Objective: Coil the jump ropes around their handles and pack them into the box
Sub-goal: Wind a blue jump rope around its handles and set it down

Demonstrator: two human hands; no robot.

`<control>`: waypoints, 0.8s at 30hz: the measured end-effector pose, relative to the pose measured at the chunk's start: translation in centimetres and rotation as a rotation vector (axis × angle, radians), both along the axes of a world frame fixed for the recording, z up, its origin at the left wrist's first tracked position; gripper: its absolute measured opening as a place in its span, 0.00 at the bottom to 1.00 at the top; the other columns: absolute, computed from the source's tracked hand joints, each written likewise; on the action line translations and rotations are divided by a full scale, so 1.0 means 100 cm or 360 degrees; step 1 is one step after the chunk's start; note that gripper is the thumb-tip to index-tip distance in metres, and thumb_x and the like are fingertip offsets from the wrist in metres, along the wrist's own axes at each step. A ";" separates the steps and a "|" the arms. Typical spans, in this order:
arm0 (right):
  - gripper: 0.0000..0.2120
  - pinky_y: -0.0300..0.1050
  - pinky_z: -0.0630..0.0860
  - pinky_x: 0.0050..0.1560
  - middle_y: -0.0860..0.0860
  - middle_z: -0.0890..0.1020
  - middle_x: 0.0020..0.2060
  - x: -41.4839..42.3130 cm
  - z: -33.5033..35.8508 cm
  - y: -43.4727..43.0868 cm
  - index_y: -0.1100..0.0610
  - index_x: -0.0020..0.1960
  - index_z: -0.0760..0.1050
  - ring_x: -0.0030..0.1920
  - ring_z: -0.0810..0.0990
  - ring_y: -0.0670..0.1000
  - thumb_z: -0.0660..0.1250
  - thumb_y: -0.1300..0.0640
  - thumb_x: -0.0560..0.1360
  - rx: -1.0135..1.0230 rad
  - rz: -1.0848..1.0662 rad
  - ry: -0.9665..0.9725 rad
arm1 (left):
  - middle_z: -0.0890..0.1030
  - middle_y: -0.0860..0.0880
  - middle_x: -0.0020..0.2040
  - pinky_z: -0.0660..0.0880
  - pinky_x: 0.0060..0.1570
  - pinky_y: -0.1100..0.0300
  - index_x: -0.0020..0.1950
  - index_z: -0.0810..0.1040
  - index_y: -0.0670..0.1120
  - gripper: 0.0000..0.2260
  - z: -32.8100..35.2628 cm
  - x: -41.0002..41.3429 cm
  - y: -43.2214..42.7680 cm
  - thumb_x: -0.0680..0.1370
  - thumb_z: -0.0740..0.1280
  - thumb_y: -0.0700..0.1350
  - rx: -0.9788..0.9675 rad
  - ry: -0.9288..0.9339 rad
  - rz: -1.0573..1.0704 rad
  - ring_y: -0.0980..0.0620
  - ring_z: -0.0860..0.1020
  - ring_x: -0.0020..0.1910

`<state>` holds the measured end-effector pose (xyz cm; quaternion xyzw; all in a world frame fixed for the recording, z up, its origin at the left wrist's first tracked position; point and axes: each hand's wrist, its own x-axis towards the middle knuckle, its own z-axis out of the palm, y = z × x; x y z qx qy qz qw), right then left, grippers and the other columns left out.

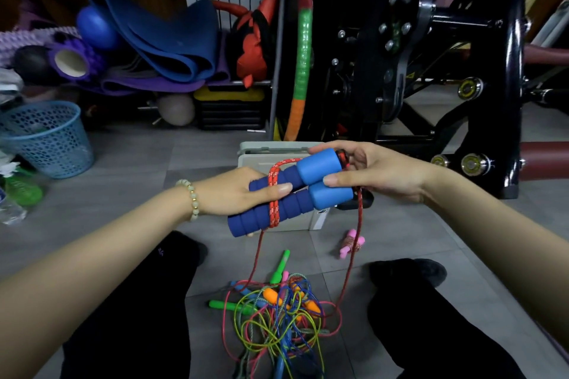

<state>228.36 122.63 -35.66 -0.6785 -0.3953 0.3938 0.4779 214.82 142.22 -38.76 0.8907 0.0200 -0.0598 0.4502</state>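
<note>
The left hand (234,194) is gripping a pair of blue foam handles (292,206) in the centre of the frame, with fingers curled under them and the thumb pressing down the red rope (273,212) looping round them. The right hand (372,172) is narrowly closed, pinching the handles' lighter ends. A tangled pile of jump ropes (277,317) is lying at the bottom centre, its lower part cut off. A pale box (277,149) is sitting on the floor (123,181) behind the hands, mostly hidden. A small pink coiled rope (351,243) is lying right of centre.
</note>
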 end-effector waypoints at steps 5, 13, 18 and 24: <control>0.19 0.41 0.78 0.39 0.54 0.82 0.43 -0.008 -0.009 -0.008 0.57 0.54 0.75 0.35 0.80 0.50 0.64 0.46 0.69 -0.0310 -0.0097 0.0313 | 0.81 0.52 0.28 0.75 0.28 0.67 0.38 0.77 0.43 0.17 -0.010 0.008 -0.001 0.77 0.60 0.54 -0.0180 0.0025 0.0153 0.57 0.81 0.27; 0.07 0.31 0.59 0.24 0.45 0.66 0.22 0.010 -0.002 -0.018 0.57 0.42 0.75 0.24 0.58 0.45 0.65 0.56 0.77 0.0032 -0.0505 -0.0482 | 0.84 0.44 0.38 0.78 0.32 0.65 0.46 0.79 0.36 0.24 -0.028 0.016 -0.004 0.75 0.62 0.59 -0.0117 0.0091 0.0121 0.55 0.82 0.33; 0.07 0.32 0.58 0.23 0.44 0.66 0.22 0.028 0.010 -0.012 0.55 0.42 0.74 0.22 0.61 0.41 0.62 0.59 0.79 0.0438 -0.0917 -0.0326 | 0.84 0.42 0.38 0.78 0.39 0.58 0.41 0.79 0.38 0.25 -0.026 0.019 -0.011 0.73 0.61 0.61 0.0036 -0.0067 0.0016 0.55 0.80 0.34; 0.13 0.27 0.71 0.46 0.46 0.82 0.47 0.017 0.009 -0.012 0.54 0.57 0.78 0.45 0.78 0.37 0.59 0.49 0.79 -0.0115 -0.0368 -0.0797 | 0.81 0.51 0.34 0.76 0.38 0.64 0.36 0.77 0.48 0.19 -0.025 0.014 -0.017 0.71 0.59 0.62 0.0044 -0.0011 -0.0108 0.59 0.79 0.32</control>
